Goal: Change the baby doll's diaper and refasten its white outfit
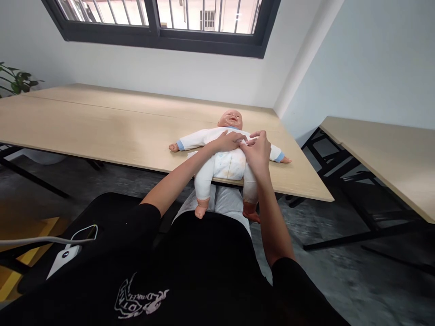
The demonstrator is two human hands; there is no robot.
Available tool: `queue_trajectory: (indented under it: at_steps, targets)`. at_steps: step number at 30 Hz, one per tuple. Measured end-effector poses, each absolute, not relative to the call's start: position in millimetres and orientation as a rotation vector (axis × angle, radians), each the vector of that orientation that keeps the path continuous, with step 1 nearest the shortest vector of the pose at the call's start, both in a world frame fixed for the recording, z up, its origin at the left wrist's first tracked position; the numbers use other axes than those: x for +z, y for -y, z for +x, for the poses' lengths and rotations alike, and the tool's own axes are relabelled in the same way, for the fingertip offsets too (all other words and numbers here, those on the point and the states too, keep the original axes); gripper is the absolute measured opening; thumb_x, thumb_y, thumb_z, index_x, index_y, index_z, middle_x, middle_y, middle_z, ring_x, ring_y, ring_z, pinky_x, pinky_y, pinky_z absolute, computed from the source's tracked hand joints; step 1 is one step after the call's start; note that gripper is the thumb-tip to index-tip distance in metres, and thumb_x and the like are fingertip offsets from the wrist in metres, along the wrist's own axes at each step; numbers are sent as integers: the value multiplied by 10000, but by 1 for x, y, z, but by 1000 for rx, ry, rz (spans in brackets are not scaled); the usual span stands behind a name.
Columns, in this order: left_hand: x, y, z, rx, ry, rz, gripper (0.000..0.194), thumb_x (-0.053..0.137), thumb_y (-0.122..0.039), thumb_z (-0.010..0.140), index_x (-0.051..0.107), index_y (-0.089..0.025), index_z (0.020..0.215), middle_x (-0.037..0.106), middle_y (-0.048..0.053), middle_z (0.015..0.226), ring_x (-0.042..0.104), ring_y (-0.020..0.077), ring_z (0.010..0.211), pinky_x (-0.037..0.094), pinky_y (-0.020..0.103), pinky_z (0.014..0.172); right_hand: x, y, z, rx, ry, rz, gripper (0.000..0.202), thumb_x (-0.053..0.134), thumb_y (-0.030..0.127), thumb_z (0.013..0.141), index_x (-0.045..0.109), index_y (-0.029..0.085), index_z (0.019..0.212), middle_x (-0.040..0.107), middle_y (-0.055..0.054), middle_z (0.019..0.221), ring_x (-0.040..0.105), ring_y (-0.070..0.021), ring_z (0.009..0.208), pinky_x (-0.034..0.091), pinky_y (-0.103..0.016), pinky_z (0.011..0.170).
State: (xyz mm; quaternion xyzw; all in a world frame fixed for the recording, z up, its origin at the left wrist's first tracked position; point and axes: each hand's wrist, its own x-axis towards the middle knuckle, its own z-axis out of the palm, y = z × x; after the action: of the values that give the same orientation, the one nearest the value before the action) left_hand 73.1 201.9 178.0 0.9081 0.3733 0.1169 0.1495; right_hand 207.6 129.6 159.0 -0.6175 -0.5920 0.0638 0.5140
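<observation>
On the table (118,122), close to its near edge, the doll (217,134) lies on its back, head towards the window, arms spread to either side, and legs hanging over the edge with bare feet below. It wears a white top with a blue collar and blue cuffs, and a pale printed diaper (229,165) covers its hips. Both hands meet over its belly, just above the diaper's front. The left hand (231,141) lies across the belly, its fingers fairly close together and pointing towards the other hand; whether they grip anything cannot be told. The right hand (258,151) has its thumb and fingertips brought narrowly together on a small white bit (243,142), whose nature is too small to make out. Beside the doll, partly hidden by the left forearm, something white (192,154) lies at the table edge. The person stands against that edge in a black shirt (210,267) and light trousers, the doll's feet in front of them. To the left, a white device (64,258) with a cable rests on a black chair (105,208). A plant (20,81) shows at far left, the barred window (152,38) is set in the wall beyond, and a second table (384,154) stands apart on the right.
</observation>
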Motion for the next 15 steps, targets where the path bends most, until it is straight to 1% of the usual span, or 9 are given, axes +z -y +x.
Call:
queue_trajectory:
  at_steps: [3, 6, 8, 10, 13, 15]
  targets:
    - [175, -204, 72, 374, -1057, 2586, 444, 393, -191, 985, 603, -290, 1364, 607, 11, 1500, 461, 237, 1470, 113, 632, 1283, 159, -130, 204, 162, 1426, -1499, 295, 640, 231, 775, 437, 249, 989, 678, -39, 803, 685, -303, 888, 523, -472, 902]
    - [171, -208, 71, 422, -1042, 2557, 466, 376, -176, 978, 606, -309, 1361, 605, -12, 1508, 446, 243, 1486, 112, 617, 1287, 161, -129, 197, 161, 1444, -1486, 249, 578, 221, 810, 443, 245, 1017, 687, -65, 838, 681, -314, 918, 512, -483, 937]
    - [168, -211, 70, 450, -1034, 2549, 495, 381, -171, 963, 603, -311, 1382, 605, -11, 1511, 450, 250, 1483, 160, 581, 1288, 163, -128, 190, 154, 1466, -1500, 228, 533, 200, 827, 464, 235, 1041, 688, -87, 862, 681, -331, 947, 503, -496, 954]
    - [166, -214, 70, 479, -1036, 2549, 524, 392, -150, 930, 618, -283, 1384, 640, 12, 1469, 493, 269, 1446, 220, 543, 1278, 166, -124, 183, 134, 1485, -1534, 211, 506, 182, 844, 493, 224, 1051, 686, -108, 880, 677, -354, 988, 490, -513, 974]
    - [162, -217, 71, 522, -1055, 2547, 513, 404, -112, 875, 686, -213, 1291, 725, 59, 1319, 579, 310, 1340, 280, 522, 1251, 167, -118, 176, 103, 1507, -1593, 179, 492, 178, 876, 524, 213, 1049, 688, -129, 915, 672, -374, 1017, 476, -535, 994]
    - [161, -219, 71, 564, -1048, 2540, 476, 407, -124, 869, 707, -194, 1233, 754, 71, 1228, 608, 315, 1286, 312, 514, 1231, 165, -116, 174, 96, 1528, -1616, 168, 483, 183, 893, 530, 208, 1052, 694, -135, 937, 675, -373, 1005, 476, -546, 996]
